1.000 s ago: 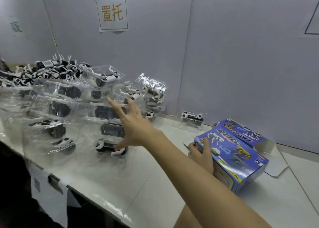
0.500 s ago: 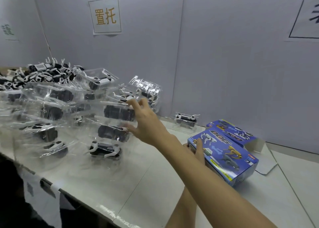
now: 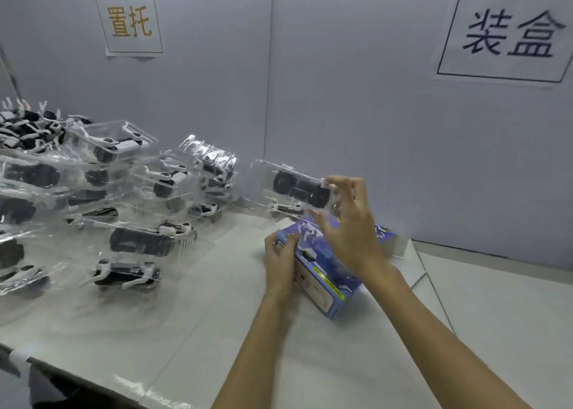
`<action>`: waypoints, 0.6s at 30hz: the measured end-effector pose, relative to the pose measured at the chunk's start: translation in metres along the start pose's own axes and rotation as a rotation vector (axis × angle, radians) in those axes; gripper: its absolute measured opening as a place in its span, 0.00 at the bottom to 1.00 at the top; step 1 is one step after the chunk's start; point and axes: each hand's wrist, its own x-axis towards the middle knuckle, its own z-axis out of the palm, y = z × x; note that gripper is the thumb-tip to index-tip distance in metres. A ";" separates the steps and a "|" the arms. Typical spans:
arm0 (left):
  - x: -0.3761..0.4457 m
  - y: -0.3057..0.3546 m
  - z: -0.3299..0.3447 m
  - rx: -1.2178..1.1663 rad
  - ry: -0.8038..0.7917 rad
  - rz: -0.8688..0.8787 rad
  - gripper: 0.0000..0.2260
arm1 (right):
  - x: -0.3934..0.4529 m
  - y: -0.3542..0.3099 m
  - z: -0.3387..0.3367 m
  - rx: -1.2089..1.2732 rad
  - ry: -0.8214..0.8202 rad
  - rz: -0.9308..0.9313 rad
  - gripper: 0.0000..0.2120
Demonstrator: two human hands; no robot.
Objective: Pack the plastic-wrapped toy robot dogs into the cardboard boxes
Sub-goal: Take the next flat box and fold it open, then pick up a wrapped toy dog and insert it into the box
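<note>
My right hand (image 3: 350,222) pinches the right end of a clear plastic pack with a black and white toy robot dog (image 3: 294,188) and holds it in the air, just above the blue cardboard box (image 3: 325,280). The box lies on the white table, its open flap end toward the wall. My left hand (image 3: 279,260) grips the box's near left end. A big pile of plastic-wrapped dogs (image 3: 124,198) covers the left of the table.
Loose unwrapped dogs (image 3: 28,129) lie heaped at the far left. One wrapped dog (image 3: 285,207) lies by the wall behind the box. A grey partition with two paper signs (image 3: 130,21) (image 3: 508,33) closes the back. The table edge (image 3: 93,380) runs along the bottom left.
My right hand has left the pile with one wrapped dog and carried it right, above the box. My left hand stays on the box.
</note>
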 end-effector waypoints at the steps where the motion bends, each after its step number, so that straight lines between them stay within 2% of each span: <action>1: 0.000 0.003 0.002 0.042 0.048 0.079 0.15 | -0.009 0.011 -0.012 -0.002 0.054 0.035 0.25; 5: -0.001 0.025 0.001 0.317 0.289 0.629 0.25 | -0.045 0.043 -0.045 0.058 0.180 0.143 0.26; 6: 0.001 0.028 -0.002 0.440 0.294 0.757 0.25 | -0.053 0.047 -0.046 0.073 0.186 0.173 0.27; 8: 0.004 0.028 0.006 0.786 0.257 0.895 0.26 | -0.072 0.059 -0.056 0.065 0.196 0.208 0.28; 11: 0.009 0.028 0.006 1.180 0.094 0.960 0.27 | -0.095 0.069 -0.054 0.052 0.179 0.199 0.26; 13: 0.012 0.022 0.004 1.378 -0.026 1.015 0.24 | -0.103 0.073 -0.051 0.056 0.132 0.212 0.25; 16: 0.014 0.007 -0.008 1.569 -0.223 1.100 0.17 | -0.107 0.079 -0.053 0.009 -0.038 0.246 0.27; 18: 0.014 -0.001 -0.018 1.627 -0.340 1.074 0.14 | -0.111 0.085 -0.061 -0.029 -0.218 0.279 0.33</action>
